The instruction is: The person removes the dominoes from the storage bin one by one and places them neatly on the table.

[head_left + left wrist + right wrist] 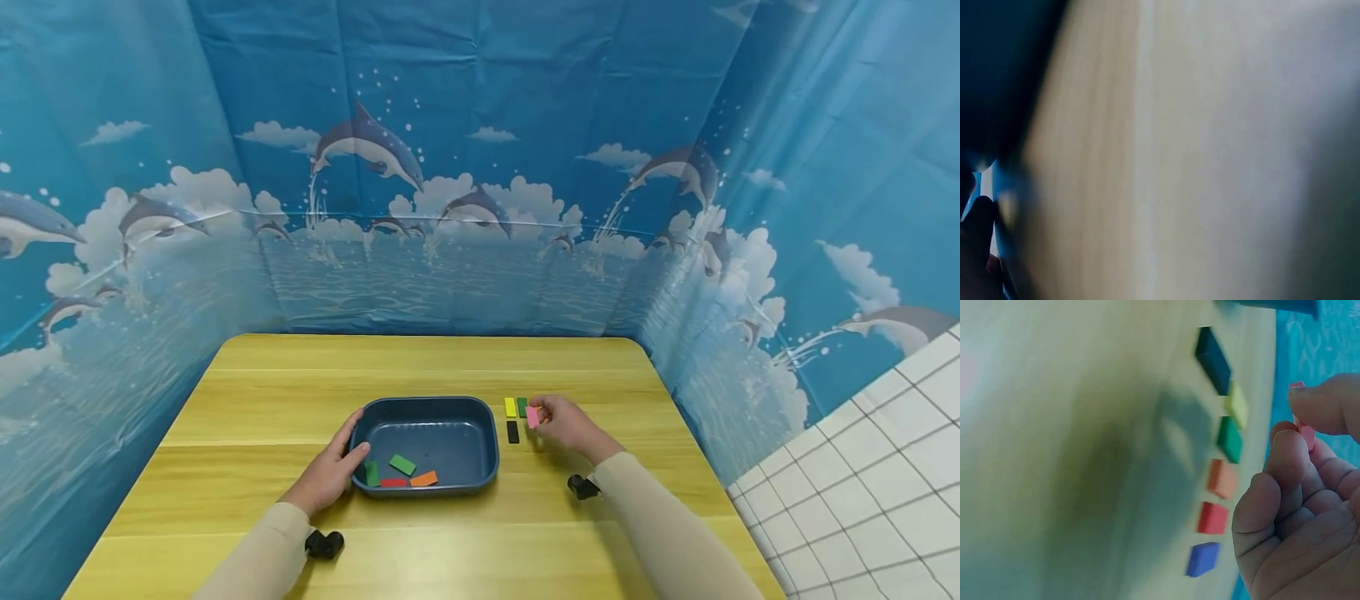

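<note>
A dark blue tray (487, 433) sits on the wooden table (262, 392), with two green blocks (402, 464), a red block (392, 482) and an orange block (423, 478) inside it. My left hand (333, 467) grips the tray's left rim. To the tray's right, my right hand (566, 423) pinches a pink block (532, 417) between thumb and fingers, just above the table. In the right wrist view the pink block (1304, 428) shows between the fingertips (1288, 447). Loose blocks lie below: black (1213, 359), yellow (1237, 405), green (1230, 439), orange (1222, 479), red (1212, 518), blue (1202, 559).
A blue dolphin-print curtain (465, 167) walls the table on three sides. White tiled floor (862, 492) shows at the right. The left wrist view is blurred, showing only table wood (1179, 150) and a dark edge.
</note>
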Demonstrator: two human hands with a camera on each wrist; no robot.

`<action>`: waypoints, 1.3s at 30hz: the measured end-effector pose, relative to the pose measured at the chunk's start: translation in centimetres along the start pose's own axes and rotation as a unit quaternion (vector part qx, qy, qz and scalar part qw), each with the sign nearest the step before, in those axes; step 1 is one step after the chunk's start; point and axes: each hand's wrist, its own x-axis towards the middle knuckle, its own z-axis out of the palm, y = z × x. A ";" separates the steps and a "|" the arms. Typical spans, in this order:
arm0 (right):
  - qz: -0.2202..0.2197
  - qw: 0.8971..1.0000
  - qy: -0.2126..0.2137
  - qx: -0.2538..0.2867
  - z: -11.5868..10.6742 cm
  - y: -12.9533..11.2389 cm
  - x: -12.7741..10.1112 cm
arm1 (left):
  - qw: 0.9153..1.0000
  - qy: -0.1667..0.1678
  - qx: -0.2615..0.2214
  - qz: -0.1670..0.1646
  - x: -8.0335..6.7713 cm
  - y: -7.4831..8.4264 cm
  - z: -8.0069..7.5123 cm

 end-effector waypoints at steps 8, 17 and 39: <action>0.025 0.999 -0.023 0.018 1.5 2.1 0.2 | 1.000 -0.003 0.001 -0.015 0.2 -0.6 -0.6; 0.016 1.000 -0.016 -0.017 2.3 2.7 0.7 | 0.999 -0.026 -0.041 -0.014 0.1 -1.1 -1.0; 0.025 1.000 -0.001 -0.007 2.5 3.2 0.3 | 0.998 -0.022 -0.065 -0.013 0.0 -0.6 -0.3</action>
